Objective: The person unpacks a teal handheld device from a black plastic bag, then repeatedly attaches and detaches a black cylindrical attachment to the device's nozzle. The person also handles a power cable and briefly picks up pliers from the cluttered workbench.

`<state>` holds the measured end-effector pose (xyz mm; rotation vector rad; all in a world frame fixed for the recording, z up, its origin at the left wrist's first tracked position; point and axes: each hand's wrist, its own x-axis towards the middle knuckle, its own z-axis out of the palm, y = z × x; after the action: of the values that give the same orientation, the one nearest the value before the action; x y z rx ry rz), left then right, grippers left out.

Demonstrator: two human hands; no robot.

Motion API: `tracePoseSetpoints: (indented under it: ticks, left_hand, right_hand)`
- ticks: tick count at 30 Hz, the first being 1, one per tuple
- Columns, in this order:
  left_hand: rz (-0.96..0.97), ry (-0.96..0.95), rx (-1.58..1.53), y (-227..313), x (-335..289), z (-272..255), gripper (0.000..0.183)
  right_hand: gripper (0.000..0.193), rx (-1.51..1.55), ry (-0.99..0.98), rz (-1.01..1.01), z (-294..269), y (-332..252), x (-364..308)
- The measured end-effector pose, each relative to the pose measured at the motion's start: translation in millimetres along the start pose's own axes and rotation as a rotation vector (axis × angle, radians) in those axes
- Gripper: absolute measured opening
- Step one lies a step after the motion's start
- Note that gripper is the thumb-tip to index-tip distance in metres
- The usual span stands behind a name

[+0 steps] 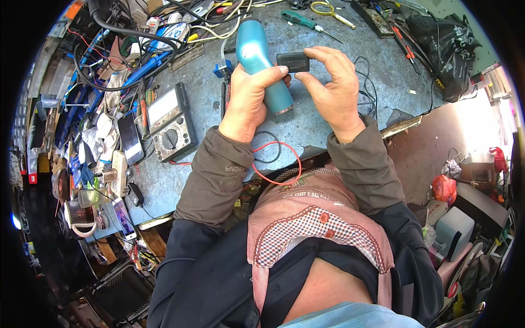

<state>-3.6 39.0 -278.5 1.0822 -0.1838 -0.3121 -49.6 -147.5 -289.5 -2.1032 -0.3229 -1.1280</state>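
Note:
A teal, bent handheld device [257, 46] with a glossy wide body and a narrower lower end is held in my left hand [246, 101]. The thumb lies across its middle, and the other fingers are partly hidden behind it. Between thumb and index finger, my right hand [336, 90] pinches the right end of a small flat black rectangular piece [297, 63] with fine print on its face. Its left end sits beside the device, close to the tip of my left thumb. Whether that piece touches the device I cannot tell.
An analog multimeter [173, 131] and a smartphone [130, 140] lie left on the blue workbench [219, 175]. Heaped cables and tools crowd the far left. A green-handled screwdriver [298, 19], a magnifying glass [333, 13] and a black bag [445, 49] lie at the back. Red wire [299, 164] loops nearby.

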Motion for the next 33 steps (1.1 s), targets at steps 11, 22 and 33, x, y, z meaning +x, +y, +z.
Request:
tracePoseSetpoints:
  ticks: [11,22,33]
  left_hand:
    - [0.024,-0.006,0.022,0.6,-0.4,0.5,0.048]
    - [0.055,0.030,-0.107,0.7,2.7,-4.2,0.033]
    - [0.096,0.047,-0.053,3.4,2.2,-10.6,0.051]
  right_hand:
    - [0.042,0.143,-0.021,0.127,1.1,-7.1,1.5]
    - [0.034,0.394,-0.072,0.227,8.7,-7.8,-5.8]
    - [0.052,0.343,-0.153,0.287,10.3,-6.6,-3.3]
